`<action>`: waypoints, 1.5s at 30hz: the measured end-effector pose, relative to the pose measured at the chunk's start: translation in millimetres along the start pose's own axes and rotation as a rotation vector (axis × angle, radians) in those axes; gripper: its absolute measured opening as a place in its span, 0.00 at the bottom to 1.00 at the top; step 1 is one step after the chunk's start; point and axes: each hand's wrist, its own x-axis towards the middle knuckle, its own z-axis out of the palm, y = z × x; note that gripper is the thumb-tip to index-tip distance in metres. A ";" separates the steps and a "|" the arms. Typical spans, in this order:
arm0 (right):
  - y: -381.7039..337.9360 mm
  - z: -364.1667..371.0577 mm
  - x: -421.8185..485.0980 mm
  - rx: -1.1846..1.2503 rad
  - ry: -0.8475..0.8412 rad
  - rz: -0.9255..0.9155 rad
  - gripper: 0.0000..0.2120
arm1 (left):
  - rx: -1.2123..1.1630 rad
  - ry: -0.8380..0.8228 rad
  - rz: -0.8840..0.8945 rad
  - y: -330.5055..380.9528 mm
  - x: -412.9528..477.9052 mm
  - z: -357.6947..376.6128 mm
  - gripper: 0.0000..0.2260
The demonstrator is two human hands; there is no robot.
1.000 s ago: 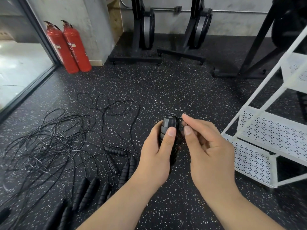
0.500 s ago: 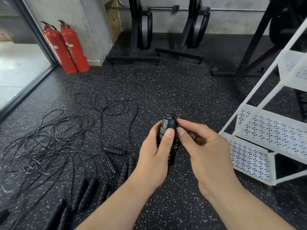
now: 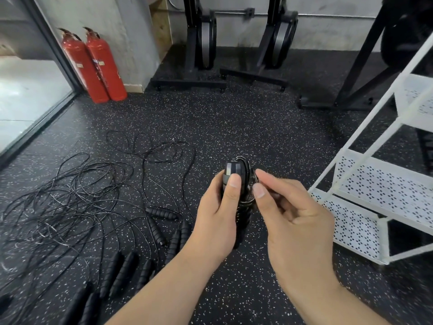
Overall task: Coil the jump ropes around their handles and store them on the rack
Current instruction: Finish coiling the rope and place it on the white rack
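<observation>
The left hand [image 3: 218, 219] holds the black handles [image 3: 230, 170] upright above the floor [image 3: 234, 118], fingers curled round them, thumb pressed on the front. The right hand [image 3: 297, 219] pinches a loop of the cord [image 3: 254, 181] just beside the handles. The white rack [image 3: 365, 184] stands near on the right; loose jump ropes [image 3: 82, 195] lie tangled on the left.

Floor [image 3: 234, 118]: black speckled rubber under me.
Loose jump ropes [image 3: 70, 202]: tangled cords to my left, black handles [image 3: 121, 270] lying nearest me.
Rack [image 3: 351, 221]: white, standing to my right.
Fire extinguishers [image 3: 98, 66]: two, red, far left by the wall.
</observation>
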 end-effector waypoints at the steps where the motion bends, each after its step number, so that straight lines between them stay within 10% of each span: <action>1: 0.4 0.6 1.4 -0.011 -0.008 0.007 0.12 | 0.010 0.006 0.007 0.4 0.1 -0.7 0.21; 20: -2.5 5.2 8.8 0.099 0.027 0.193 0.10 | 0.138 -0.047 0.015 -1.1 -1.8 -5.0 0.23; 33: -2.3 -11.7 39.7 0.485 -0.144 0.764 0.21 | 0.212 -0.154 0.028 -9.2 -1.0 -11.5 0.21; 41: -2.2 -23.8 47.4 0.428 -0.218 0.802 0.19 | 0.286 -0.189 0.078 -10.5 -3.9 -8.6 0.23; 45: -1.6 -25.7 44.3 0.065 -0.226 0.454 0.11 | 0.303 -0.166 0.095 -9.4 -1.8 -7.2 0.20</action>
